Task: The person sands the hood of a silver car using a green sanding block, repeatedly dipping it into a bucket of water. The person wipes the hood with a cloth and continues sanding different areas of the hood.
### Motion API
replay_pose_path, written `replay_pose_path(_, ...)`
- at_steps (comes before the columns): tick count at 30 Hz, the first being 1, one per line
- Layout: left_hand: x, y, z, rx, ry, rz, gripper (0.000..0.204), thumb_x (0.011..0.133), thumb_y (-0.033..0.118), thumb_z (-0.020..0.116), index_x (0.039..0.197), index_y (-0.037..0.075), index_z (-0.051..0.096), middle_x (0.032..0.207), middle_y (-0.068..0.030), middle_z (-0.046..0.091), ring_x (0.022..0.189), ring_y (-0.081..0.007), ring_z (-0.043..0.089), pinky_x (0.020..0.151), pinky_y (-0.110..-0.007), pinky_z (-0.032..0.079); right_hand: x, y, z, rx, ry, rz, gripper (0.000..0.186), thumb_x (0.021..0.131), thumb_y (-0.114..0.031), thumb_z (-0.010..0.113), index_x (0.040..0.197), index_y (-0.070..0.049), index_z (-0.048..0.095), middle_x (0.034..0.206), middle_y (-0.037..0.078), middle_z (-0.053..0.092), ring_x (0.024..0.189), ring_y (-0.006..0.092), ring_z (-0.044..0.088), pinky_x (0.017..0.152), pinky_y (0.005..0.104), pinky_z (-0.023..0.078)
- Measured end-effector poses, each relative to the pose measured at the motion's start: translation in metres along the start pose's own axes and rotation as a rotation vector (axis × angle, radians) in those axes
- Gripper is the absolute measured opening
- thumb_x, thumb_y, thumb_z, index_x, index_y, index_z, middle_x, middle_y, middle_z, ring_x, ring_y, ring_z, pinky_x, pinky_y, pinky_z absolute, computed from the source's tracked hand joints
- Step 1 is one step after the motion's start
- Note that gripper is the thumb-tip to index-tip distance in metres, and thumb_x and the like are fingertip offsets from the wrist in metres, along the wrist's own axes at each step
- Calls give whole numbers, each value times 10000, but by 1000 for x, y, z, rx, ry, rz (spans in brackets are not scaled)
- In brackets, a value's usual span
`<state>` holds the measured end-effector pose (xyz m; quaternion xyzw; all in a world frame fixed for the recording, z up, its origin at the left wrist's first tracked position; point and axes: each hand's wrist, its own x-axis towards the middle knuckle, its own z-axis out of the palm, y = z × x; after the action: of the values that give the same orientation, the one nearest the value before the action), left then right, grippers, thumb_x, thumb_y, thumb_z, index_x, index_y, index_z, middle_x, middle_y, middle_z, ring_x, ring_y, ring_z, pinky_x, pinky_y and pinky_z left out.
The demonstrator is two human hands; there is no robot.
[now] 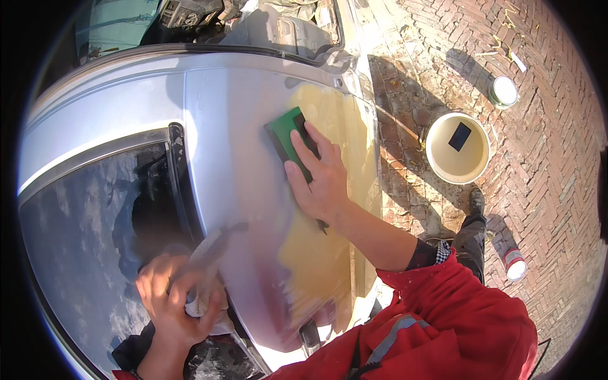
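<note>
My right hand point(320, 171) presses a green sanding block point(288, 130) with dark edges against the silver car body panel point(240, 164). Its fingers lie over the block's near side. Yellow filler point(320, 253) covers much of the panel to the right and below, with reddish and grey patches beside it. Over the dark side window point(82, 234), my left hand point(174, 301) is closed around a bunched, whitish cloth point(198, 305). The left hand is slightly smeared by motion, and part of the cloth is hidden in the fingers.
On the brick paving point(544, 209) to the right stands a cream bucket point(437, 168) with a dark rectangular piece in it. A lidded can point(505, 92) is beyond it; a red-and-white can point(515, 266) is nearer. At the far side, the car's opening point(278, 35) holds loose items.
</note>
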<state>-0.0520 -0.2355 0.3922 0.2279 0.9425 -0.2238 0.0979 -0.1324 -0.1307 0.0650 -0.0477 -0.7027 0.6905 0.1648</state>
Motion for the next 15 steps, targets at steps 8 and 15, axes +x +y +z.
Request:
replay_pose_path(8, -3, 0, -2, -1, -17, -20, 339, 773, 276, 801, 1064, 138, 693, 1266, -133, 631, 1237, -375, 557, 1042, -497, 379, 131, 78, 18, -65, 100, 384, 509, 1032, -392, 587, 1458, -117, 627, 1512, 159, 534, 1335, 379, 528, 1055, 518, 499)
replay_pose_path(15, -2, 0, -4, 9, -45, 31, 289, 772, 221, 779, 1040, 131, 722, 1336, -96, 649, 1264, -380, 545, 1068, -515, 385, -60, 8, -4, 12, 33, 33, 519, 932, -230, 726, 1429, -101, 655, 1523, 196, 521, 1050, 360, 575, 919, 448, 521)
